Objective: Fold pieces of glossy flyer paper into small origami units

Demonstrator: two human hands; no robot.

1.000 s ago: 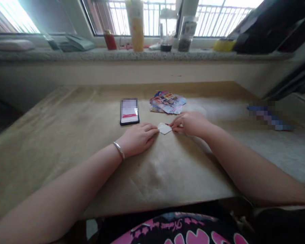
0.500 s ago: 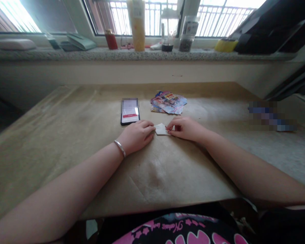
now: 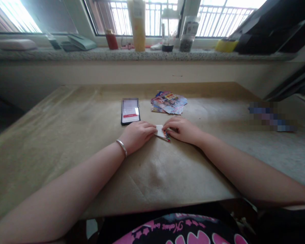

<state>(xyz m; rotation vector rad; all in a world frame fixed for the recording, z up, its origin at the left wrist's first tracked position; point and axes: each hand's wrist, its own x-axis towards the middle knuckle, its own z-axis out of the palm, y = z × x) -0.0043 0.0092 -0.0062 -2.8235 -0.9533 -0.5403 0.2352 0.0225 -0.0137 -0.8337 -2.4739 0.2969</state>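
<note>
A small folded piece of white paper (image 3: 160,132) with a coloured printed underside lies on the brown paper-covered table (image 3: 66,135). My left hand (image 3: 137,135), with a silver bracelet at the wrist, presses its fingertips on the paper's left edge. My right hand (image 3: 183,129) pinches the paper's right edge with curled fingers. Both hands meet over it, so most of the paper is hidden.
A black phone (image 3: 130,114) with a lit screen lies just behind my left hand. A small stack of colourful printed sheets (image 3: 169,101) sits behind my right hand. A blurred blue object (image 3: 270,117) lies at the right. Bottles and jars (image 3: 137,23) line the windowsill.
My right hand has slid left towards my left hand and folded the paper over. The visible white part has shrunk and a coloured edge now shows.
</note>
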